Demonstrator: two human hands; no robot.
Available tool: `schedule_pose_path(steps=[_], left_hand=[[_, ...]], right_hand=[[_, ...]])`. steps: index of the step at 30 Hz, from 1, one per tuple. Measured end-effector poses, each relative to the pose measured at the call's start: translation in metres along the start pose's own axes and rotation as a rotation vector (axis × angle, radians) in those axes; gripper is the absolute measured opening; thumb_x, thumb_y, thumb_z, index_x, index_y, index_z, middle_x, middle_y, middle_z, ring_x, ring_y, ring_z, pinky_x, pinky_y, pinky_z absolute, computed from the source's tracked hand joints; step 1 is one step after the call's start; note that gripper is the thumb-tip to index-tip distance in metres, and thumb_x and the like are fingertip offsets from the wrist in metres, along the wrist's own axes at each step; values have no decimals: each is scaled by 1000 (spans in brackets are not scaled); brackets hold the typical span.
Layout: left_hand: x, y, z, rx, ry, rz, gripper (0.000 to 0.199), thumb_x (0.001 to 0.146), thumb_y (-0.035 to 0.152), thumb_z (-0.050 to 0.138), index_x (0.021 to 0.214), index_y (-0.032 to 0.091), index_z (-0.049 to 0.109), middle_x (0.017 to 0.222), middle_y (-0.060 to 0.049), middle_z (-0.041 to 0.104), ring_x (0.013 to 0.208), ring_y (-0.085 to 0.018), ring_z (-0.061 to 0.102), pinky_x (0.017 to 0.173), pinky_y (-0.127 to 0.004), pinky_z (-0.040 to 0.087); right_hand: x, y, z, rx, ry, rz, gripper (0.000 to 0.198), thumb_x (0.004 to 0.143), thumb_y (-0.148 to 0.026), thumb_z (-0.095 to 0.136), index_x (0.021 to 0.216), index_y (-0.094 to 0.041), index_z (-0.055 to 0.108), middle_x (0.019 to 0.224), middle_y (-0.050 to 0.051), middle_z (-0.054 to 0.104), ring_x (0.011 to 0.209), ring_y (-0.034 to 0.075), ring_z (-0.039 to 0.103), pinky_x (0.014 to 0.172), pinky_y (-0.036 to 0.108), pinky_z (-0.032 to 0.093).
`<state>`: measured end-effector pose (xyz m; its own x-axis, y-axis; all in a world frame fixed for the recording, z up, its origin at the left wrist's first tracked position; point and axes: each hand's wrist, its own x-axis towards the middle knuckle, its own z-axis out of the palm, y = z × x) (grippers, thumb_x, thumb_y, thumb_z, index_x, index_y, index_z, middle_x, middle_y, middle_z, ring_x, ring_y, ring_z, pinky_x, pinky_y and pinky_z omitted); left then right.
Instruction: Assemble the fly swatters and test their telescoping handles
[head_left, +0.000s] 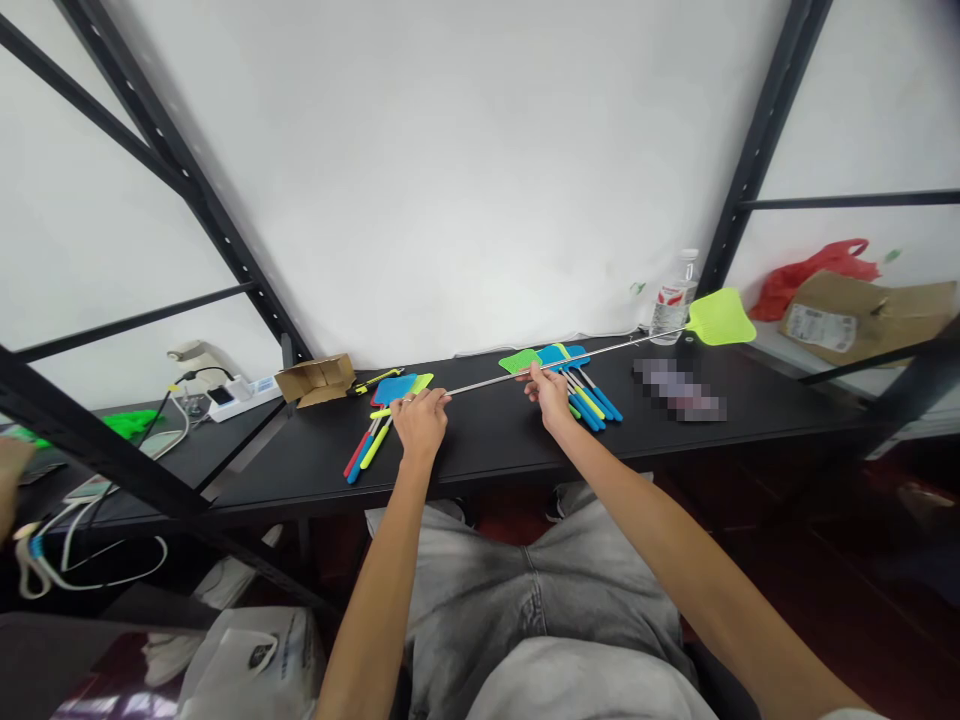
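Observation:
A yellow-green telescopic fly swatter [721, 317] is held up slantwise above the black table, its thin metal rod pulled out long and its head at the right. My left hand [421, 422] is closed round the handle end. Further along, the fingers of my right hand [549, 395] pinch the rod. Under and beside my left hand lies a small group of short fly swatters [395, 388] with red, blue and yellow handles. Just behind and right of my right hand, another group of fly swatters [602, 398] shows green and blue heads with mostly blue handles.
A clear water bottle [670, 305] stands near the wall, with a blurred-out item [679, 390] before it. An open cardboard box [316, 380] and a yellow-black cutter [375, 381] lie left. Black rack posts [772, 130] flank the table [480, 455]. Another person's hand [11, 475] shows far left.

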<state>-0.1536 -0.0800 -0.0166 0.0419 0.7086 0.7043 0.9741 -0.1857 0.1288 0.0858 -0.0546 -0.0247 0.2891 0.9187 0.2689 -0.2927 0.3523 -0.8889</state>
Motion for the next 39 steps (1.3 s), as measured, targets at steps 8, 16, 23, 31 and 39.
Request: schedule_pose_path(steps=[8, 16, 23, 31, 39], left_hand=[[0, -2, 2, -13, 64, -63, 27, 96, 29, 45, 100, 28, 72, 101, -7, 73, 100, -28, 58, 99, -45, 26], [0, -9, -2, -58, 93, -85, 21, 91, 22, 49, 97, 27, 69, 106, -6, 71, 104, -28, 57, 103, -45, 27], [0, -12, -3, -108, 141, -188, 15, 88, 19, 51, 92, 25, 64, 102, -7, 69, 104, -28, 57, 102, -45, 29], [-1, -12, -3, -89, 194, -237, 14, 85, 15, 48, 88, 23, 59, 96, -7, 66, 104, -29, 56, 100, -43, 32], [-1, -13, -4, -68, 257, -389, 22, 79, 8, 46, 86, 24, 59, 99, -8, 63, 108, -30, 54, 102, -50, 31]], right_hand=[[1, 2, -1, 31, 7, -29, 53, 74, -71, 66, 73, -18, 67, 78, 9, 72, 51, 11, 53, 41, 25, 33], [3, -2, -8, 118, 128, 10, 56, 76, -74, 60, 79, -19, 66, 82, 8, 72, 50, 10, 54, 41, 24, 34], [5, 0, -7, 89, 113, 21, 65, 81, -80, 45, 82, -19, 66, 78, 9, 71, 51, 12, 56, 43, 26, 36], [2, -1, -6, 99, 61, 43, 66, 79, -81, 48, 79, -18, 67, 79, 9, 71, 51, 11, 55, 41, 24, 35], [1, 1, -4, 53, -10, 57, 65, 78, -81, 48, 81, -19, 67, 75, 8, 70, 51, 12, 56, 41, 25, 34]])
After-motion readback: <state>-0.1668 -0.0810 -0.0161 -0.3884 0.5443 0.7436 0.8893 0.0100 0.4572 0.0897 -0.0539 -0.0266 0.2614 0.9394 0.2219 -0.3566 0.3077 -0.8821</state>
